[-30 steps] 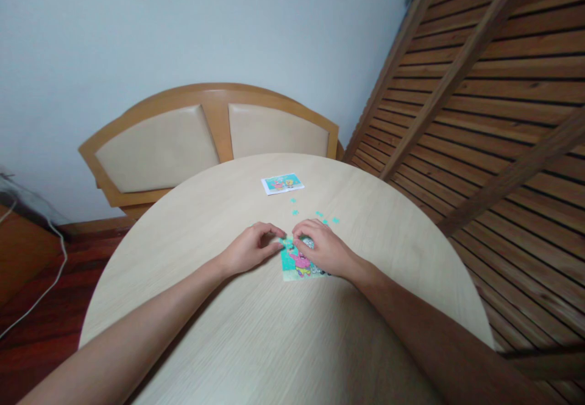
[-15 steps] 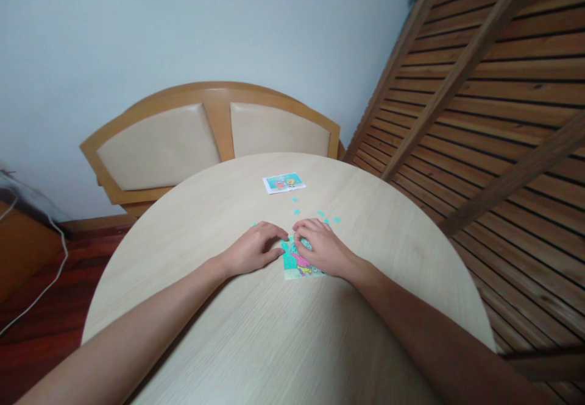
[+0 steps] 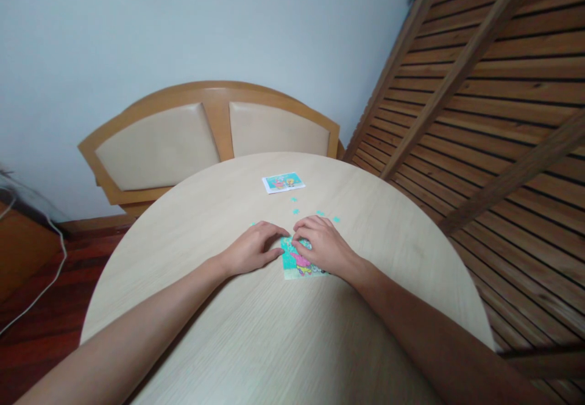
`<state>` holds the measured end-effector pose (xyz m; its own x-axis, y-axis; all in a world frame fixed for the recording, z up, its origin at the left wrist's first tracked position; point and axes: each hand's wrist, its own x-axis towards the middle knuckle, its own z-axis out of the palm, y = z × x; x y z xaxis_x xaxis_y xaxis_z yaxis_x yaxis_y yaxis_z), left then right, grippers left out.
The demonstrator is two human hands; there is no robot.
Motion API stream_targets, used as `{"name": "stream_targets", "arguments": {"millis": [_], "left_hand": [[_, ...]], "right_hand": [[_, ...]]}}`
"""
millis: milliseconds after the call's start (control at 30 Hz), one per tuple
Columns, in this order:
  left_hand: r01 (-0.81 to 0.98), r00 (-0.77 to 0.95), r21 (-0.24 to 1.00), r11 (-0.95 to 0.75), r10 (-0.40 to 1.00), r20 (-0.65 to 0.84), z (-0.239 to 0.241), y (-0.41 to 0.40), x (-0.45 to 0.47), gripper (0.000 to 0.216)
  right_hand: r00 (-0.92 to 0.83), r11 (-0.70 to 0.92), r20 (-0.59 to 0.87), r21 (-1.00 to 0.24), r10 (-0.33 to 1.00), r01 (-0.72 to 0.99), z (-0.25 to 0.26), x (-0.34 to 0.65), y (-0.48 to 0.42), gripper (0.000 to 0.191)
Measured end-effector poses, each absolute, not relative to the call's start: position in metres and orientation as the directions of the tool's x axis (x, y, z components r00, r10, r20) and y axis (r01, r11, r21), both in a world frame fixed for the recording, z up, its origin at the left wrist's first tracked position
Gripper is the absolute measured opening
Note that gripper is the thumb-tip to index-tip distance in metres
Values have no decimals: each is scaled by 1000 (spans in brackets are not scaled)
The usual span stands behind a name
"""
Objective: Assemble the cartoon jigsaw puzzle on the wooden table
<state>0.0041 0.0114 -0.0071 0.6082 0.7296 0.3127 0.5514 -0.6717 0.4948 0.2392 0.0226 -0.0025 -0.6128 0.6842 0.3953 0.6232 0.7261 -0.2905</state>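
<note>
A partly joined jigsaw puzzle [image 3: 290, 264], teal with a pink cartoon figure, lies flat near the middle of the table. My left hand [image 3: 256, 248] rests at its left edge, thumb and forefinger apart, with the fingertips touching the upper left part. Over the puzzle's upper right bends my right hand [image 3: 323, 243], its thumb and forefinger pinched together near the top edge. Whatever sits between those fingertips is too small to make out. Beneath this hand, much of the puzzle's right side is hidden.
Loose teal puzzle pieces [image 3: 296, 211] are scattered beyond my hands, several of them to the right. Farther back lies a picture card [image 3: 284, 183] with cartoon figures. The round wooden table [image 3: 219, 344] stands before a padded headboard [image 3: 158, 146]; wooden slats [image 3: 484, 88] lean at the right.
My right hand has shifted slightly left and up along the puzzle, its thumb and forefinger drawing closer together. My left hand stays nearly still.
</note>
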Motion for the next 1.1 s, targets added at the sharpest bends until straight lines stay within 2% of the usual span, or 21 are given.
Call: {"name": "stream_targets", "arguments": {"millis": [100, 300, 800, 933, 1100], "left_hand": [[549, 616, 490, -677, 724, 310, -7, 11, 4, 33], [515, 660, 457, -725, 676, 329, -3, 11, 4, 27], [456, 824, 148, -877, 479, 303, 5, 8, 3, 32], [450, 841, 93, -888, 456, 290, 7, 6, 4, 33], [435, 860, 62, -898, 435, 268, 11, 4, 4, 33]], "right_hand": [[-610, 721, 391, -285, 689, 631, -3, 240, 23, 7], [-598, 703, 377, -292, 707, 648, -1, 244, 25, 8], [-668, 743, 329, -335, 668, 579, 0, 282, 45, 9], [-696, 761, 313, -341, 646, 552, 1, 284, 46, 11], [-702, 742, 278, -408, 655, 531, 6, 295, 49, 14]]}}
